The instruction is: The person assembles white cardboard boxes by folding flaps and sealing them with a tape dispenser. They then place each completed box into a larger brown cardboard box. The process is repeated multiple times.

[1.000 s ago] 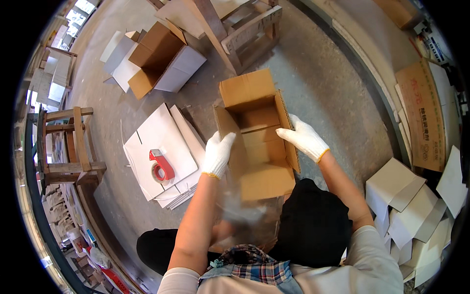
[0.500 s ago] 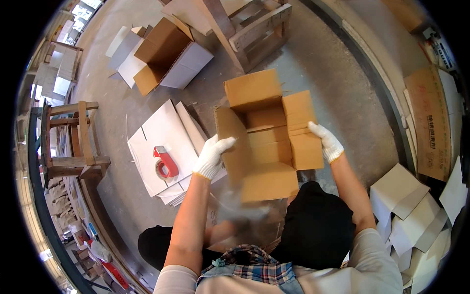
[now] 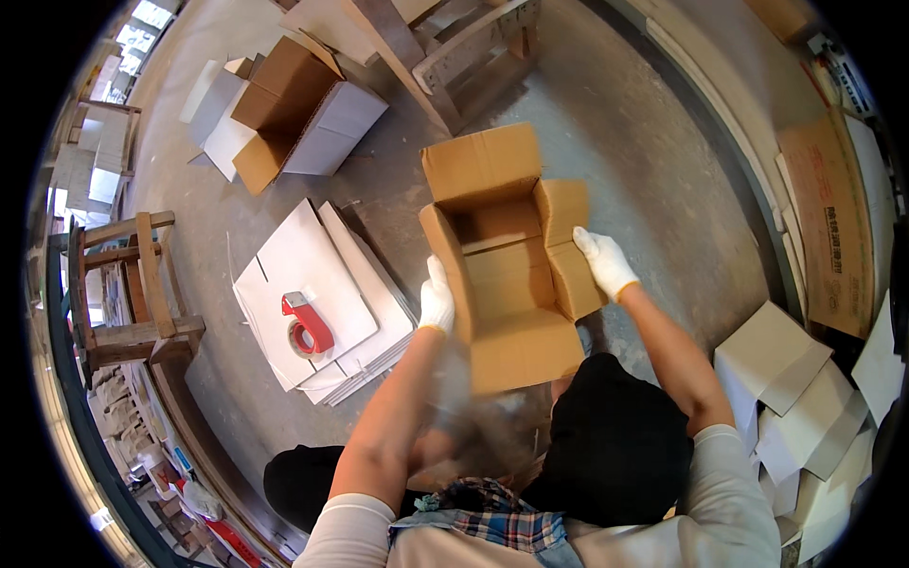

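Brown carton (image 3: 824,208): well to the right of the right fingers (image 3: 585,241); a column of dark East Asian characters on its side, fainter reddish print above, faint marks below.
White-and-dark package (image 3: 841,72): farther off, ahead and right of the right fingers; dark lettering, too small to read.
Wooden crossbar (image 3: 475,45): well ahead of the left fingers (image 3: 437,276); small dark marks, illegible.
Red item (image 3: 233,542): behind and left of the left fingers; pale marks, unreadable.
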`<state>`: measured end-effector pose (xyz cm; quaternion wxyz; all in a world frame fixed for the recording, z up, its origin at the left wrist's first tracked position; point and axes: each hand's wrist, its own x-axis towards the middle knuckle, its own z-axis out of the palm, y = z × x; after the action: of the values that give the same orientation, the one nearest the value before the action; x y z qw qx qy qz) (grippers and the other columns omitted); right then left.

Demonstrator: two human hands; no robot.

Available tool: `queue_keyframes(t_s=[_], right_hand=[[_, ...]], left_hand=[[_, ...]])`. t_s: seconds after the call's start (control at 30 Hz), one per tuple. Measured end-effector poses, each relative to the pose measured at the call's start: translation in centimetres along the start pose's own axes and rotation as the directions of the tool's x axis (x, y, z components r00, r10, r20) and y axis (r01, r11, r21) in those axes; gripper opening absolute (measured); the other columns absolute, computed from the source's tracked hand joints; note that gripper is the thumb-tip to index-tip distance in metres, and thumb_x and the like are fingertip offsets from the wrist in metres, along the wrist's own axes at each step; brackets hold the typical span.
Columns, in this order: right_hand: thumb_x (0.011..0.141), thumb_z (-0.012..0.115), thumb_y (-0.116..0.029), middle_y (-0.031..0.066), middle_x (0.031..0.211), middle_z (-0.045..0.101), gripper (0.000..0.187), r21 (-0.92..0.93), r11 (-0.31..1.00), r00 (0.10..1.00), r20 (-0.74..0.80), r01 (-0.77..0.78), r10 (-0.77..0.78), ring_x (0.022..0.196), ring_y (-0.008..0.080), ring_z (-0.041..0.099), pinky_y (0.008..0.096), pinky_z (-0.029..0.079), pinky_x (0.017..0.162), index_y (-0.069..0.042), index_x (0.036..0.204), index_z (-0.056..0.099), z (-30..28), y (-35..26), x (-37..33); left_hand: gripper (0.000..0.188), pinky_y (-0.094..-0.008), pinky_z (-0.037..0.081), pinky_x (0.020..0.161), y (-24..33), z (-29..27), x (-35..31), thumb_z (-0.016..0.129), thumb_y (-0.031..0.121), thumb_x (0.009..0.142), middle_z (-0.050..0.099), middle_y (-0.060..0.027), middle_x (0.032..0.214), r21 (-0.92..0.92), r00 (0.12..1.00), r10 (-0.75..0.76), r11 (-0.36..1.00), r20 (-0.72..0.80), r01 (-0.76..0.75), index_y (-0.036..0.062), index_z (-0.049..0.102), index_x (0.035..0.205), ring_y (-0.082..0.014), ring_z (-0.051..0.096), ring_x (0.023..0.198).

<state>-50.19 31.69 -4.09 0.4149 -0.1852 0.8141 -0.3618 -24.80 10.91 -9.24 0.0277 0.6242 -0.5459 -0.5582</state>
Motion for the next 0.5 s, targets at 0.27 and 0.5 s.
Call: queue_keyframes(t_s=[0.27,0.5], right_hand=[[0.104,0.035,-0.059,0.0244,0.125,0.066,0.071,0.112,0.993,0.976,-0.219,0.038,-0.013,0.121,0.0391,0.059,0.0426,0.044,0.103,0.002,0.13,0.061,3.0,1.3,0.1],[0.1,0.064,-0.032,0.0076,0.116,0.069,0.047,0.576,0.818,0.989,0.128,-0.017,-0.069,0.105,0.014,0.062,0.0295,0.048,0.093,0.005,0.129,0.062,-2.6,-3.8,-5.9]], left_hand=[[0.09,-0.0486,0.047,0.1,3.8,0.5,-2.2,0.015,0.063,0.104,0.067,-0.0341,0.109,0.508,0.992,0.079,0.861,-0.101,-0.017,-0.0091,0.07,0.11,-0.0456,0.063,0.113],[0.051,-0.0518,0.053,0.082,8.4,-10.8,-5.6,0.048,0.049,0.097,0.07,-0.0268,0.09,0.784,0.867,0.495,0.559,-0.056,-0.269,-0.0001,0.062,0.099,-0.0446,0.068,0.089]])
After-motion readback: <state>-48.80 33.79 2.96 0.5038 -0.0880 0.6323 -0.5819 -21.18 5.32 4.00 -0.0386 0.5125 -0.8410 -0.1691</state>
